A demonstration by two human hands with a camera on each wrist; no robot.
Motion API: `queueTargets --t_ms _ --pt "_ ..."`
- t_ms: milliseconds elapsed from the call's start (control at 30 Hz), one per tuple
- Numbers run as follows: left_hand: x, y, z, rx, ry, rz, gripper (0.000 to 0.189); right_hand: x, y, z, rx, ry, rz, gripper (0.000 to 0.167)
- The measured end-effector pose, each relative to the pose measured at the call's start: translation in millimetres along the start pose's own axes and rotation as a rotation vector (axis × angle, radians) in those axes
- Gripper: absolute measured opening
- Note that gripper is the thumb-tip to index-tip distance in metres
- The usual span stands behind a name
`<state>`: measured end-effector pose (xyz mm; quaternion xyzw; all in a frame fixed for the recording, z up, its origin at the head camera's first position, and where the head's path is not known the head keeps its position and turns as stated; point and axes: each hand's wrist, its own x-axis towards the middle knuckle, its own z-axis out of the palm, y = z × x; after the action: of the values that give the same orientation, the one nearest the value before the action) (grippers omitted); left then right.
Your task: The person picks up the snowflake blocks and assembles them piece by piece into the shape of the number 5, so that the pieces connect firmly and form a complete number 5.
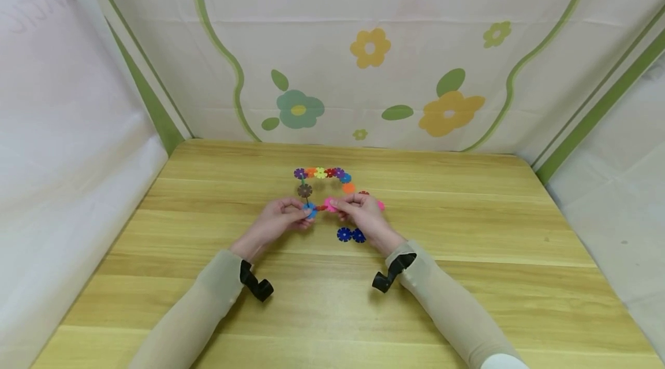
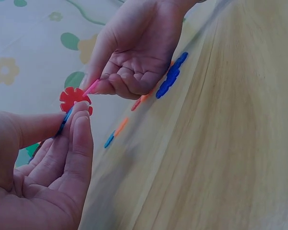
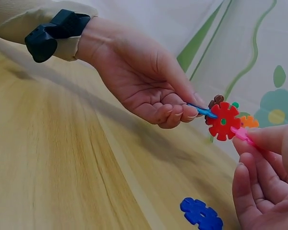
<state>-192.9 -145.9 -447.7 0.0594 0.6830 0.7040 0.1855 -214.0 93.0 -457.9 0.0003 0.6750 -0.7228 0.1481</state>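
Here, left grip (image 1: 276, 221) pinches blue disc (image 1: 313, 209), right grip (image 1: 366, 216) pink disc (image 1: 329, 204), red disc (image 3: 224, 129) between them

Soft, even light leaves a pale sheen on the tabletop (image 1: 317, 305) before me; both wrist views look dimmer, with blurred shadows.

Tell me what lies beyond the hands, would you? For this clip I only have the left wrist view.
Observer: The head view shows a far row of discs with a yellow disc in its middle.
Operator: What is at the row's left end?
Observer: A purple disc, seen in the head view.
Operator: And is anything worn on the wrist of the left hand, which pinches the blue disc?
Observer: Yes, a black band, plain in the right wrist view.
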Motion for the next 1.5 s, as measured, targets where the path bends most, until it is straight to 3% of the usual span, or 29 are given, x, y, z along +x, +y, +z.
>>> queueTargets --t_ms 167,467,833,1033,1333,1433,1500 --pt "0.8 -0.3 0.1 -0.022 -0.006 0.017 0.016 0.9 1 1 0.038 0.002 0.003 0.012" --pt "1.1 -1.6 4.2 0.008 0.011 -0.019 0.018 0.4 1 4 0.060 0.022 0.000 0.015" --pt "2.4 -9.9 5.3 0.013 0.012 -0.042 0.018 3.2 4 0 -0.028 -0.004 -0.024 0.022" --pt "-1.0 -7.5 7.3 0.014 0.011 -0.070 0.022 3.0 -3 -3 -0.061 -0.051 -0.020 0.023" --pt "-15.1 5.8 -8.2 0.243 -0.173 -0.106 0.032 7.1 -9 -12 -0.116 -0.077 -0.061 0.021" --pt "-17.2 12.2 -9.6 0.262 -0.172 -0.083 0.033 9.8 -9 -15 -0.130 -0.075 -0.078 0.020" --pt "-17.4 17.3 -7.7 0.288 -0.118 -0.054 0.034 10.9 -10 -16 -0.140 -0.078 -0.081 0.021"
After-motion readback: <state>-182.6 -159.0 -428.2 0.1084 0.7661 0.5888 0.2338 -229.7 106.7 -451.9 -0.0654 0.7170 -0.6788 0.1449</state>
